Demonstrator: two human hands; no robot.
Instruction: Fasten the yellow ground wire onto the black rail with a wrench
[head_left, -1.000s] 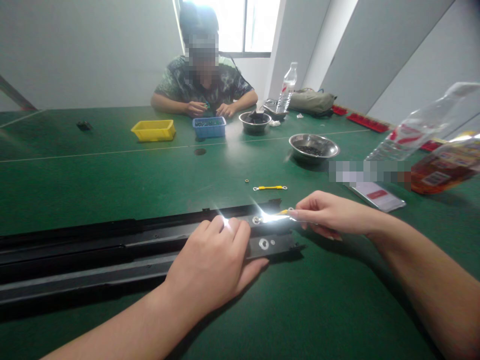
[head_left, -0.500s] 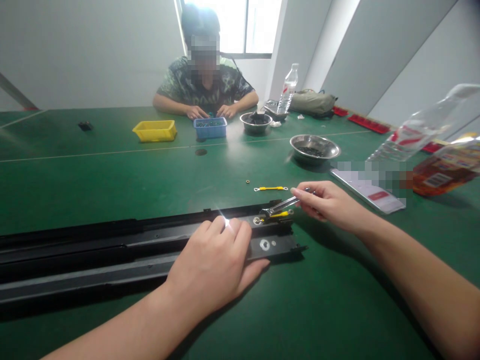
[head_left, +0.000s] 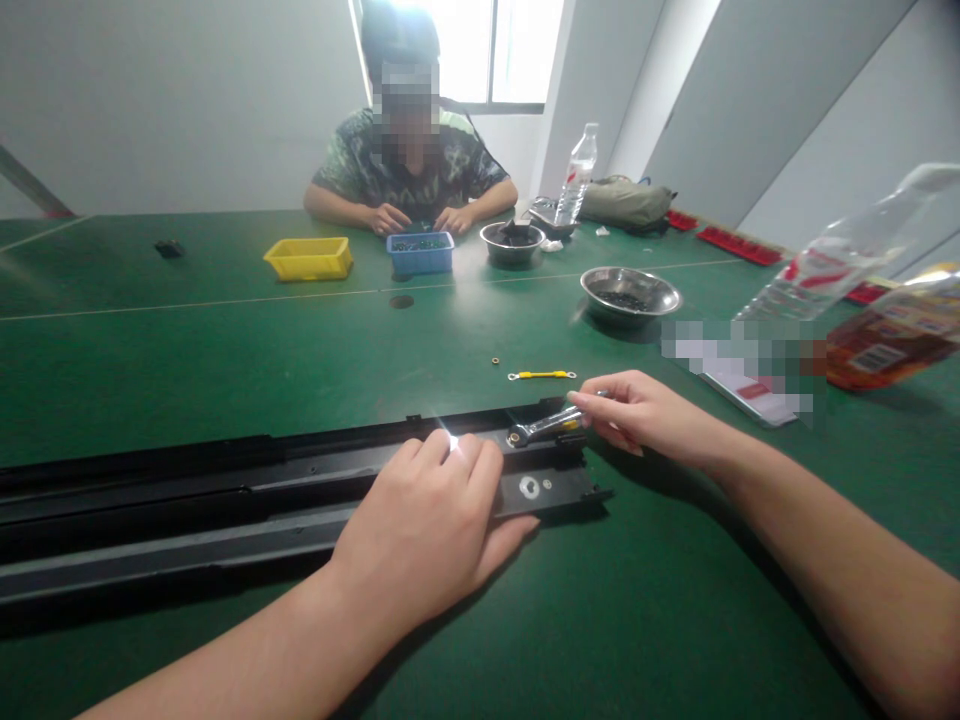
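Observation:
My left hand grips the long black metal channel near its right end, fingers over the top and thumb along the near side. In my right hand is a shiny wrench, pinched at its handle. The wrench's ring end sits around a small brass-coloured nut on the channel. Under the wrench, a yellow wire is partly hidden. Beside the wrench's head, a round washer-like ring shows on the channel's nearer strip.
Beyond the channel lie a yellow wire with ring terminals and a loose nut. Farther off are a steel bowl, a blue bin, a yellow bin and a seated person. A phone and bottles stand right.
My right hand has moved slightly left, bringing the wrench's ring end down around the nut; before, it was just right of it. My left hand stays on the channel.

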